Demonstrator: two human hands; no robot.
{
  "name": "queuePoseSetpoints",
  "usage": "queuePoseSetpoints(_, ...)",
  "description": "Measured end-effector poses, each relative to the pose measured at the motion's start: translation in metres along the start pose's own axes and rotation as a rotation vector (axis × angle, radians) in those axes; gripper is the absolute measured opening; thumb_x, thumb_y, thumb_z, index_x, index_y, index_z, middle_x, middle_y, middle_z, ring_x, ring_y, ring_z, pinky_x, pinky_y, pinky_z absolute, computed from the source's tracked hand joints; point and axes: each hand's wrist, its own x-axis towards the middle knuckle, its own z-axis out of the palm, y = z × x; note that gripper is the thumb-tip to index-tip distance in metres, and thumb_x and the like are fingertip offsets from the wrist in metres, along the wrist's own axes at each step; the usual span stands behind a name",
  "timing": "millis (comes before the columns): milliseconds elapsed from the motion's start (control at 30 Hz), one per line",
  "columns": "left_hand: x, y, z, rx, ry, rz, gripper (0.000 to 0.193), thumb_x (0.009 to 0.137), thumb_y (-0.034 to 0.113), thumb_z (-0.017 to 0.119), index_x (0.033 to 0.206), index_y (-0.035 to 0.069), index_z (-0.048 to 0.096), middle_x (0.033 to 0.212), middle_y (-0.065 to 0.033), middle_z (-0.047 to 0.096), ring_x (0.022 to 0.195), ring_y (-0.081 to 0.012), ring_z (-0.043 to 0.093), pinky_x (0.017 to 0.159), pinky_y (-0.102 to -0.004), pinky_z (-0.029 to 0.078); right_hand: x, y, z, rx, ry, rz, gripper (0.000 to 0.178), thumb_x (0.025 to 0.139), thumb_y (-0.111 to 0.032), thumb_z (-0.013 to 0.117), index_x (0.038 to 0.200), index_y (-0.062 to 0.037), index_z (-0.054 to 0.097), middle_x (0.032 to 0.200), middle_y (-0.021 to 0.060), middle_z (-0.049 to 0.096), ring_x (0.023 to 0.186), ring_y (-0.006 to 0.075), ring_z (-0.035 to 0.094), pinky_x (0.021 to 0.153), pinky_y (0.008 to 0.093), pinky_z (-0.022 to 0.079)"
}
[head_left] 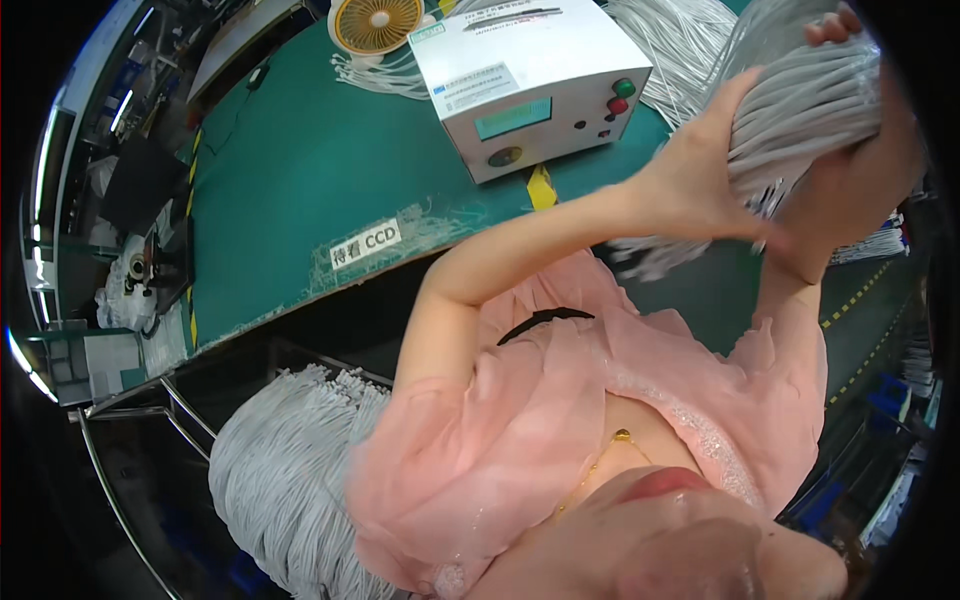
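A thick bundle of grey-white cables is raised at the upper right, off the table. My left hand grips its near-left side, with the thumb below, blurred, and the fingers against the cables. My right arm reaches up behind the bundle, and only the fingertips of my right hand show, curled over its upper edge. Clear plastic film shines around the upper part of the bundle. Loose cable ends hang below my left wrist, smeared by motion.
A white box-shaped tester with a screen and buttons stands on the green table. Behind it are a small fan and more cables. A large cable bundle rests by a metal rail at the lower left.
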Motion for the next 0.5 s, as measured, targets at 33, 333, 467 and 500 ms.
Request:
queuePoseSetpoints(33,-0.003,0.003,0.002,-0.009,0.005,-0.001,0.080,0.058,0.019,0.080,0.125,-0.001,0.042,0.119,-0.0171,0.052,0.110,-0.0235,0.050,0.093,-0.0314,0.040,-0.009,0.005,-0.010,0.028,-0.041,-0.016,0.052,0.078,-0.015,0.065,0.121,0.0027,0.041,0.118,0.0152,0.049,0.105,0.0207,0.051,0.093,0.0324,0.043)
queuePoseSetpoints(333,-0.067,0.091,-0.107,0.078,0.086,-0.324,0.053,0.057,0.008,0.071,0.105,-0.002,0.053,0.089,-0.0080,0.061,0.079,-0.0140,0.058,0.072,-0.0265,0.046,-0.239,0.099,-0.009,-0.041,-0.563,0.749,0.101,0.071,-0.055,0.064,0.142,-0.0076,0.010,0.148,0.0114,0.011,0.137,0.0240,0.005,0.108,0.0463,0.004)
queuePoseSetpoints(467,-0.078,0.115,-0.174,0.535,0.064,-0.146,0.051,0.058,0.006,0.073,0.104,-0.003,0.053,0.084,-0.0081,0.062,0.071,-0.0155,0.059,0.064,-0.0253,0.048,-0.220,0.100,-0.035,0.388,-0.367,0.677,0.124,0.052,-0.091,0.031,0.142,-0.0096,0.009,0.149,0.0080,0.006,0.136,0.0265,0.003,0.106,0.0511,0.000)
queuePoseSetpoints(500,-0.076,0.121,-0.191,0.792,0.026,0.015,0.050,0.059,0.005,0.073,0.104,-0.003,0.053,0.083,-0.0094,0.062,0.069,-0.0173,0.060,0.063,-0.0255,0.048,-0.205,0.092,-0.022,0.539,-0.139,0.595,0.125,0.050,-0.091,0.031,0.141,-0.0083,0.011,0.148,0.0089,0.008,0.135,0.0283,0.007,0.107,0.0522,0.005)
